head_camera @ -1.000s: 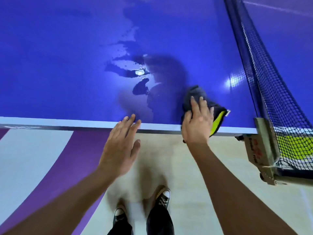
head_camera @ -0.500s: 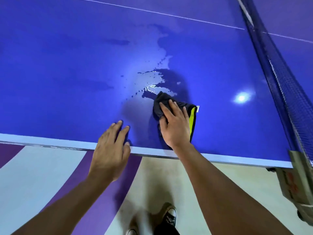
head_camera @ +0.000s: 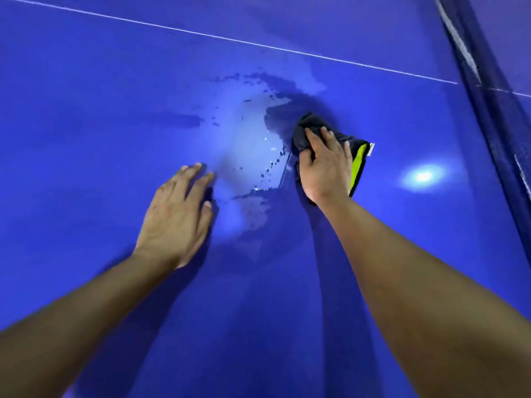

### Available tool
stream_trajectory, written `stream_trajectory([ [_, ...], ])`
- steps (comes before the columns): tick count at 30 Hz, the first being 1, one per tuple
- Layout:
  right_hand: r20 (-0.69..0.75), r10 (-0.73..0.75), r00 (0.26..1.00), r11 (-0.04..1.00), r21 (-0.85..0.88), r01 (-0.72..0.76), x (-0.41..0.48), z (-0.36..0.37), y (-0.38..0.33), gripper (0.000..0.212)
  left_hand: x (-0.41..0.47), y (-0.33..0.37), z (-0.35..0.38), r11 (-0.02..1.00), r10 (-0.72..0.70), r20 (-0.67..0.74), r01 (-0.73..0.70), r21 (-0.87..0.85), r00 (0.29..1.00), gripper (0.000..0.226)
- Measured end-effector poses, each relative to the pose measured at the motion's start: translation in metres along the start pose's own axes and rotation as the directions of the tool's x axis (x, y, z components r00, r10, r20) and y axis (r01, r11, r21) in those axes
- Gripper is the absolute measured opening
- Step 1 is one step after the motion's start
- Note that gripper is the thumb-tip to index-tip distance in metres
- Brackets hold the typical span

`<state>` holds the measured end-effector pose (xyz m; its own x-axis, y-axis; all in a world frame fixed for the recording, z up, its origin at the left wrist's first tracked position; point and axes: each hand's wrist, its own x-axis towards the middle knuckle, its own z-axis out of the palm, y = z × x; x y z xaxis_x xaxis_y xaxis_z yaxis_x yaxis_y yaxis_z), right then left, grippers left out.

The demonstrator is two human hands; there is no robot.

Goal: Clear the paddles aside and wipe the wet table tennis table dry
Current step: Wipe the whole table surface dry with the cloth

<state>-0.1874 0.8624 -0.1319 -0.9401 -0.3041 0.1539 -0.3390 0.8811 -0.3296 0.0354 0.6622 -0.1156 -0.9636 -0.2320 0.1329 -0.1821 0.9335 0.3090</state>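
The blue table tennis table fills the view. A puddle of water with scattered drops lies in its middle. My right hand presses flat on a dark cloth with a yellow-green side, at the puddle's right edge. My left hand rests flat on the table, fingers straight, just left of the wet patch. No paddles are in view.
The dark blue net runs along the right side. A thin white line crosses the table at the back. A lamp's reflection shines on the surface to the right of the cloth.
Both hands have moved forward from the table's near edge onto the surface. The cloth has slid up to the puddle's right edge. The table's edge and the floor have left the view.
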Motion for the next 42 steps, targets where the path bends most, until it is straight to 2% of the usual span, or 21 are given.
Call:
stream_trajectory([
  [4, -0.003, 0.06, 0.998, 0.998, -0.035, -0.061, 0.103, 0.013, 0.025, 0.055, 0.08, -0.044, 0.007, 0.99, -0.119, -0.011, 0.119, 0.081, 0.993, 0.057],
  [7, 0.005, 0.149, 0.989, 0.987, -0.058, -0.148, 0.166, 0.018, 0.032, 0.055, 0.09, -0.058, 0.01, 0.965, -0.253, -0.061, 0.256, 0.05, 0.966, 0.056],
  [10, 0.003, 0.268, 0.963, 0.959, -0.101, -0.266, 0.208, 0.025, 0.022, 0.055, 0.092, -0.056, 0.015, 0.957, -0.29, -0.055, 0.289, -0.02, 0.956, 0.054],
  [12, 0.018, 0.274, 0.962, 0.956, -0.113, -0.27, 0.224, 0.037, -0.005, 0.055, 0.092, -0.057, 0.013, 0.953, -0.303, -0.038, 0.302, -0.025, 0.952, 0.054],
  [14, 0.039, 0.194, 0.98, 0.974, -0.123, -0.188, 0.232, 0.052, -0.043, 0.056, 0.092, -0.059, 0.013, 0.954, -0.298, -0.021, 0.298, -0.019, 0.954, 0.054],
  [17, 0.096, -0.05, 0.994, 0.99, -0.124, 0.061, 0.225, 0.076, -0.118, 0.057, 0.092, -0.06, 0.012, 0.953, -0.301, -0.008, 0.301, -0.017, 0.954, 0.054],
  [20, 0.187, -0.285, 0.94, 0.955, -0.033, 0.296, 0.198, 0.095, -0.188, 0.055, 0.093, -0.06, 0.011, 0.953, -0.302, -0.013, 0.302, -0.007, 0.953, 0.054],
  [22, 0.207, -0.335, 0.919, 0.941, 0.031, 0.336, 0.186, 0.097, -0.194, 0.054, 0.094, -0.06, 0.011, 0.953, -0.303, -0.012, 0.303, -0.016, 0.953, 0.054],
  [24, 0.175, -0.352, 0.92, 0.936, 0.066, 0.345, 0.185, 0.091, -0.17, 0.054, 0.094, -0.06, 0.011, 0.953, -0.303, -0.019, 0.302, -0.031, 0.953, 0.054],
  [26, 0.116, -0.268, 0.956, 0.963, 0.044, 0.265, 0.184, 0.077, -0.127, 0.055, 0.095, -0.06, 0.012, 0.952, -0.305, -0.023, 0.304, -0.031, 0.952, 0.054],
  [28, 0.057, -0.102, 0.993, 0.995, -0.008, 0.103, 0.184, 0.055, -0.07, 0.058, 0.095, -0.058, 0.011, 0.949, -0.314, -0.018, 0.314, -0.027, 0.949, 0.053],
  [31, -0.004, 0.119, 0.993, 0.991, -0.062, -0.119, 0.173, 0.019, 0.007, 0.06, 0.095, -0.056, 0.012, 0.942, -0.335, -0.022, 0.335, -0.028, 0.942, 0.051],
  [33, -0.002, 0.264, 0.965, 0.961, -0.081, -0.263, 0.159, 0.007, 0.024, 0.058, 0.093, -0.056, 0.014, 0.944, -0.33, -0.03, 0.329, -0.026, 0.944, 0.049],
  [35, -0.005, 0.333, 0.943, 0.938, -0.097, -0.332, 0.144, 0.012, 0.002, 0.057, 0.093, -0.059, 0.016, 0.944, -0.329, -0.044, 0.329, -0.025, 0.943, 0.048],
  [37, 0.014, 0.254, 0.967, 0.961, -0.113, -0.251, 0.118, 0.024, -0.047, 0.059, 0.092, -0.061, 0.016, 0.949, -0.314, -0.057, 0.311, -0.048, 0.948, 0.047],
  [39, 0.04, 0.052, 0.998, 0.996, -0.076, -0.049, 0.078, 0.042, -0.105, 0.061, 0.091, -0.062, 0.016, 0.955, -0.285, -0.056, 0.279, -0.099, 0.957, 0.047],
  [42, 0.071, -0.192, 0.979, 0.981, 0.041, 0.189, 0.008, 0.057, -0.166, 0.058, 0.089, -0.07, 0.013, 0.948, -0.253, -0.089, 0.229, -0.221, 0.963, 0.05],
])
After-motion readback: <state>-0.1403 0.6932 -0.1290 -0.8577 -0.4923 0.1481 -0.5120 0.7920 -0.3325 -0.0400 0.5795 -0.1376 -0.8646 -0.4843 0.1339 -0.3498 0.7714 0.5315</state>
